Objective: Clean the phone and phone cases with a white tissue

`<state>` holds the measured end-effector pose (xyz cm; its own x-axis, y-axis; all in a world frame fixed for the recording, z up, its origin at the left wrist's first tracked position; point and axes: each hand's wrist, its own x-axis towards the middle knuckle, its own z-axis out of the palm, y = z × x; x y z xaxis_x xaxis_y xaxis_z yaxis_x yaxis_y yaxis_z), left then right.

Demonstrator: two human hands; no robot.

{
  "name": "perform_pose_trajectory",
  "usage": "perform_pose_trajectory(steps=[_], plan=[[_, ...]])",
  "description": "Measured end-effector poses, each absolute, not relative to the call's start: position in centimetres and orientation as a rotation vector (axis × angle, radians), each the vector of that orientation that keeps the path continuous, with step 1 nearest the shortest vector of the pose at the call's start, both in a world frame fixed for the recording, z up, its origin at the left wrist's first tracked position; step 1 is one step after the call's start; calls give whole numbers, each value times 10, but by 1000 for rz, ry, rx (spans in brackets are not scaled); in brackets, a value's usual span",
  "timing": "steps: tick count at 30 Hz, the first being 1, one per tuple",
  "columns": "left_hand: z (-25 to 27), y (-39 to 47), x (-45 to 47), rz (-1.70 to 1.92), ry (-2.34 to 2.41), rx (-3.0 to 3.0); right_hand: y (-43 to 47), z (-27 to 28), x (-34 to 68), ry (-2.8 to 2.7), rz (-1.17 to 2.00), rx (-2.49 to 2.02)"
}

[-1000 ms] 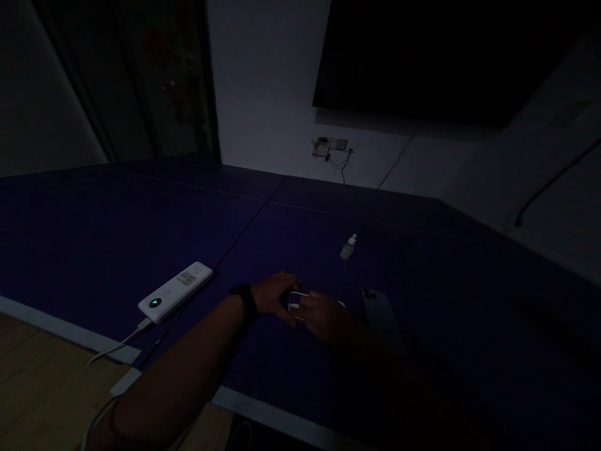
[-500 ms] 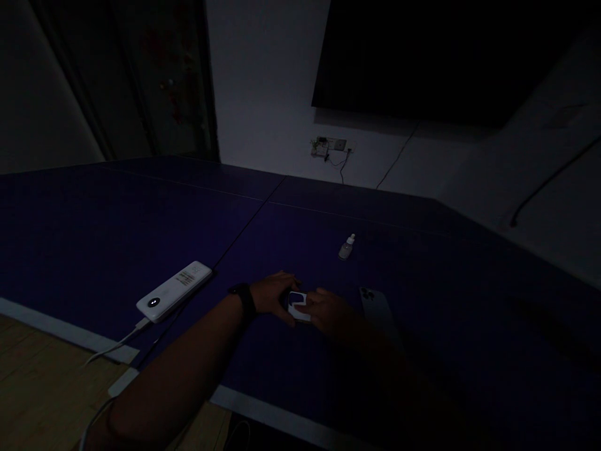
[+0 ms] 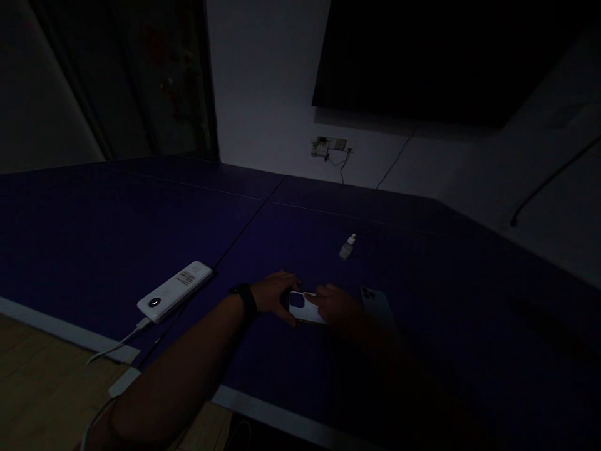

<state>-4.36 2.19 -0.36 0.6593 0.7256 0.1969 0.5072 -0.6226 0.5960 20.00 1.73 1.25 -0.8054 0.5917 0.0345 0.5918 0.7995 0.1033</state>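
Observation:
A white phone case [image 3: 310, 311] with a square camera cutout lies on the dark blue table. My left hand [image 3: 275, 294], a dark band on its wrist, grips the case's left end, thumb at the near edge and fingers at the far edge. Over the right part of the case is my right hand [image 3: 335, 307], its fingers curled and a fingertip touching the surface beside the cutout. Whatever those curled fingers may hold is hidden. Just right of that hand lies a phone [image 3: 377, 307] with its camera lenses up, its lower part lost in shadow.
A small dropper bottle [image 3: 346, 249] stands beyond my hands. On the left lies a white power bank [image 3: 176, 290] with a lit display and a plugged-in cable [image 3: 115, 347]. Wall sockets [image 3: 331, 145] and a large dark screen [image 3: 413, 62] are behind the table [image 3: 263, 238].
My right hand has slid rightward along the phone case, so the cutout and more white surface show. My left hand stays in place.

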Motion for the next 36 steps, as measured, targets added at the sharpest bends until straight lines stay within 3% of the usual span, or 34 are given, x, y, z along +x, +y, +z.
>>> perform_pose_trajectory(steps=[12, 36], plan=[[-4, 23, -43, 571, 992, 2398, 7, 26, 165, -2995, 8, -1055], [-3, 24, -44, 565, 969, 2377, 16, 14, 215, -2903, 103, -1027]])
